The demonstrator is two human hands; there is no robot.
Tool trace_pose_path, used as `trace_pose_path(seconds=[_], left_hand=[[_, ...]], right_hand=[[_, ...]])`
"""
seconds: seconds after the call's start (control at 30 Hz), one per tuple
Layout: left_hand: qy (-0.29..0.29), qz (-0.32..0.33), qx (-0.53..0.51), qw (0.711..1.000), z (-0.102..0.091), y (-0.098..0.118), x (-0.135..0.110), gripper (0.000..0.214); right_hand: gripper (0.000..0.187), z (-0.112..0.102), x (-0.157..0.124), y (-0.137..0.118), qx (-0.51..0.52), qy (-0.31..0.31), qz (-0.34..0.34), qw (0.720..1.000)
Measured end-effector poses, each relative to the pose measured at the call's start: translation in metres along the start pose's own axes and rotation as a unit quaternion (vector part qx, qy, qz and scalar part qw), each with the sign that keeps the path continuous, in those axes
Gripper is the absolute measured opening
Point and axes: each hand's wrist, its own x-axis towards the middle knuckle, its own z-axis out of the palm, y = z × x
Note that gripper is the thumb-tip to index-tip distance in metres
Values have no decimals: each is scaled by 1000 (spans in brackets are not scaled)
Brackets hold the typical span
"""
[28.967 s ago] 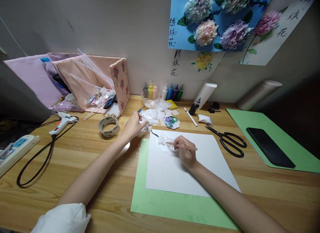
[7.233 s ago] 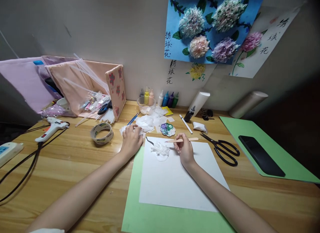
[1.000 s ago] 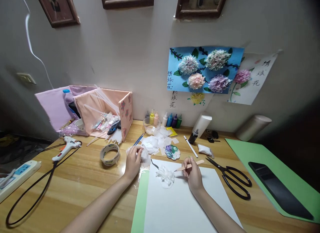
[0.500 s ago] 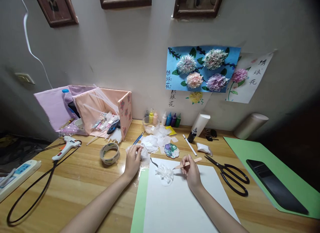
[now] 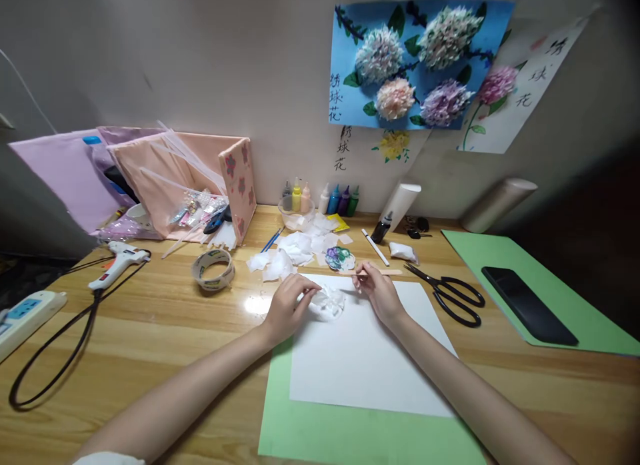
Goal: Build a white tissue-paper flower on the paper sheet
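My right hand (image 5: pixel 379 293) is closed around a wooden craft stick (image 5: pixel 393 272), which lies nearly level above the far edge of a white paper sheet (image 5: pixel 370 362). On that sheet sits a white crumpled-tissue flower (image 5: pixel 331 301), to the left of my right hand. My left hand (image 5: pixel 290 308) is at the flower's left side, thumb and fingers pinched together. Whatever is between those fingertips is too small to make out. Beyond the sheet, torn white tissue pieces (image 5: pixel 296 248) lie in a loose heap, beside a small flower-shaped paint palette (image 5: pixel 340 258) stained purple and green.
Black-handled scissors (image 5: pixel 450 295) and a phone (image 5: pixel 530 305) lie right. A tape roll (image 5: pixel 213 270), a glue gun (image 5: pixel 117 265) with a looped cord and a power strip (image 5: pixel 33 318) are left. Paint bottles (image 5: pixel 334 200) and a clear bowl (image 5: pixel 295 215) stand near the wall.
My left hand has moved from the tissue heap to the flower. The craft stick has swung from slanting down at the flower to nearly level. The view has tilted downward.
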Motion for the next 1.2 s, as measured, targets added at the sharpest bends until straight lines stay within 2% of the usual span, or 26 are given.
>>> trace_pose_path(seconds=[0.1,0.17,0.3,0.4,0.5,0.57,0.63,0.77,0.83,1.2], left_hand=[[-69,48,-9,996,4,8,-4,16],[-103,61,-5,993,5,9,-5,17],[-138,26,1,990,7,12,-3,21],[-141,-19,-19,990,13,19,0,22],[-149,-18,-16,988,23,27,6,21],[-146,-6,19,989,30,28,11,18],[-135,-3,56,989,35,26,14,17],[-126,1,92,988,40,19,16,16],[-123,1,98,988,40,17,16,16],[-113,-13,64,991,41,16,16,17]], right_hand=[[26,-4,-14,-13,-105,-87,-46,990],[27,-12,-27,-13,-180,-112,-80,974],[36,-30,-48,3,-261,-81,-152,950],[36,-36,-55,14,-242,-24,-199,949],[34,-37,-58,18,-218,11,-269,938],[33,-39,-60,18,-225,5,-318,921],[32,-41,-62,17,-257,-28,-350,900],[26,-39,-61,13,-353,-138,-364,851],[24,-37,-58,11,-379,-166,-359,837],[24,-30,-54,9,-424,-189,-327,823]])
